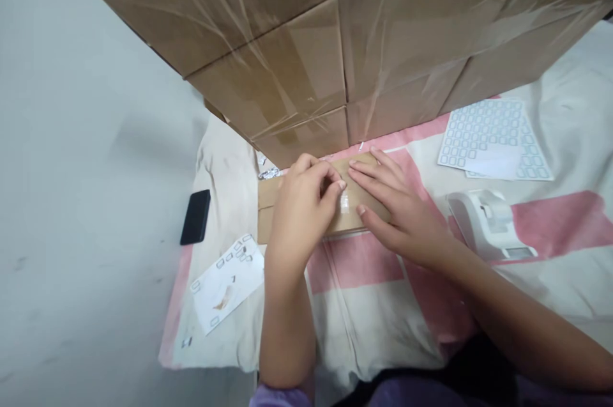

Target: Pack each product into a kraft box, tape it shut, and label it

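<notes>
A small flat brown cardboard box (269,202) lies on a pink and white cloth (364,266) in front of me. My left hand (299,209) rests on top of it with fingers curled, its thumb pressing a short strip of clear tape (344,204) onto the box. My right hand (393,206) lies flat on the box's right part, fingers stretched out and together, fingertips beside the tape.
A wall of large taped cardboard cartons (335,43) rises just behind the box. A white tape dispenser (488,225) stands to the right, sticker sheets (493,138) behind it. At the left lie a partly used sticker sheet (227,282), a black phone (195,216) and grey floor (86,202).
</notes>
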Demonstrator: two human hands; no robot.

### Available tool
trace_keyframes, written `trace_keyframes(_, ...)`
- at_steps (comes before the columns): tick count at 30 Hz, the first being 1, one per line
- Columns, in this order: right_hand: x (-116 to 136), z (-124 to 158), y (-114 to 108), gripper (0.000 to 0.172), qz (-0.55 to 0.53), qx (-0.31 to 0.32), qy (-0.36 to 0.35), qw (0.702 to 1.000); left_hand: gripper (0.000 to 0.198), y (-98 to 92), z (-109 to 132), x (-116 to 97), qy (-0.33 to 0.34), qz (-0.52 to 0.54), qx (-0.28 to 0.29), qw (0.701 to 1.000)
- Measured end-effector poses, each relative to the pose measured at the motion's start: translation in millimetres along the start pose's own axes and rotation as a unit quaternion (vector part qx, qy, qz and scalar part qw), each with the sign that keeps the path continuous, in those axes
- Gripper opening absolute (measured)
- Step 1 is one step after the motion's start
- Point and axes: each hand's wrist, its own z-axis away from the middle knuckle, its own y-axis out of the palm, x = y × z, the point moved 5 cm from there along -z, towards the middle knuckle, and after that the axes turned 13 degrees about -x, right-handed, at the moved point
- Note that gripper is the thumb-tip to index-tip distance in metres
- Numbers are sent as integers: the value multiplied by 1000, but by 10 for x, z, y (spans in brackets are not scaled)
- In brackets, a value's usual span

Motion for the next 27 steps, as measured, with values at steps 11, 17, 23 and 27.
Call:
trace_keyframes(11,22,-8,6,53,9,3,4,1000,32,-63,-174,289,-18,-88,-27,996)
trace_keyframes(17,-6,9,10,55,-7,0,12,1000,41,-33,-127,241,14,-125,45,991)
trace_keyframes(23,-4,-7,15,57,-12,7,10,1000,24,23,-183,228,19,-130,35,991)
trace_keyframes(27,8,-13,5,57,-19,9,13,1000,26,-5,-178,265,8,-116,16,993)
